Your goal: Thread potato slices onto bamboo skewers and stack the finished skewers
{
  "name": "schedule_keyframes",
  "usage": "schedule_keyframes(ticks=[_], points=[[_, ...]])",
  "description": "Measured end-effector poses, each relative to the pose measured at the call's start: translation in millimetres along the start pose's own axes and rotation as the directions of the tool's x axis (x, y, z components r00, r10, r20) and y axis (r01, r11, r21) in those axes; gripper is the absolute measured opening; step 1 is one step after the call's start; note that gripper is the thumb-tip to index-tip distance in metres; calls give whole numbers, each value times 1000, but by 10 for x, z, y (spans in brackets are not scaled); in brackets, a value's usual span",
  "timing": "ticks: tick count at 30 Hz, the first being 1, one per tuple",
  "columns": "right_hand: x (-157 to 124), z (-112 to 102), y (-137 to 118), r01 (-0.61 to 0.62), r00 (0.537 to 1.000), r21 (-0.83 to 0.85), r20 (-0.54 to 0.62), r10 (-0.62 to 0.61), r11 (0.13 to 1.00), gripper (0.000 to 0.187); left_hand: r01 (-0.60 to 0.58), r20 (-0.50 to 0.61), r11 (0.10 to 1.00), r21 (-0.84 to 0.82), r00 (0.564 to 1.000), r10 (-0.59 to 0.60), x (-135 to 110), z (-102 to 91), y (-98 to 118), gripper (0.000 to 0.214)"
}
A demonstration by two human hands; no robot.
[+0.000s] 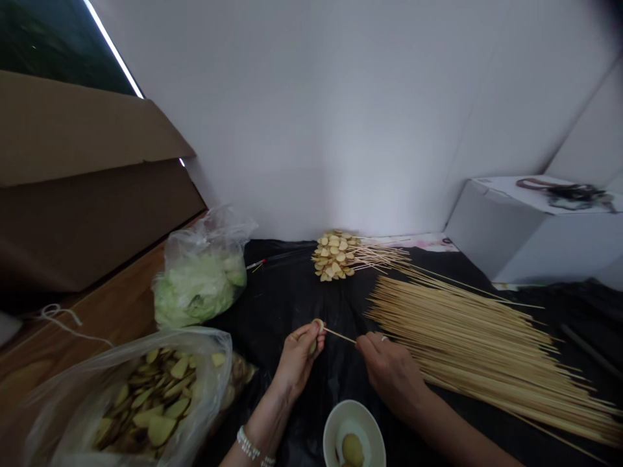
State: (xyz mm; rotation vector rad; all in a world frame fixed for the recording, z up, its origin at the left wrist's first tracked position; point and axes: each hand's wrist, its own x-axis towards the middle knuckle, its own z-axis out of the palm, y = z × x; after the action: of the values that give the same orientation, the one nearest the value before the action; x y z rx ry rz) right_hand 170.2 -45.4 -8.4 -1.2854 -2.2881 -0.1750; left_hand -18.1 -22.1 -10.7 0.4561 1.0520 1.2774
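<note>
My left hand (298, 358) pinches a pale potato slice (318, 324) between thumb and fingers. My right hand (389, 370) is closed on a thin bamboo skewer (341, 335) whose tip touches the slice. Both hands hover over the black plastic sheet (292, 298). A heap of finished skewers with potato slices (335, 255) lies at the back near the wall. A large pile of bare bamboo skewers (477, 344) spreads out to the right of my right hand.
A clear bag of potato slices (146, 402) sits at the lower left, a bag of green leaves (199, 279) behind it. A small white bowl (354, 433) with a potato piece is near me. A cardboard box (73, 168) stands left, a white box (535, 227) right.
</note>
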Motion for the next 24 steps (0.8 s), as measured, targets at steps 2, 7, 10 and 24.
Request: schedule_keyframes(ticks=[2, 7, 10, 24], points=[[-7, 6, -4, -2, 1000, -8, 12, 2, 1000, 23, 9, 12, 1000, 8, 1000, -10, -11, 9, -5, 28], [-11, 10, -48, -41, 992, 16, 123, 39, 999, 20, 12, 23, 999, 30, 1000, -12, -16, 8, -20, 28], [-8, 15, -62, -80, 979, 52, 194, 69, 995, 19, 9, 32, 999, 50, 999, -11, -18, 7, -22, 28], [-1, -23, -27, 21, 1000, -47, -12, -22, 999, 24, 19, 1, 1000, 18, 1000, -19, 8, 3, -7, 27]])
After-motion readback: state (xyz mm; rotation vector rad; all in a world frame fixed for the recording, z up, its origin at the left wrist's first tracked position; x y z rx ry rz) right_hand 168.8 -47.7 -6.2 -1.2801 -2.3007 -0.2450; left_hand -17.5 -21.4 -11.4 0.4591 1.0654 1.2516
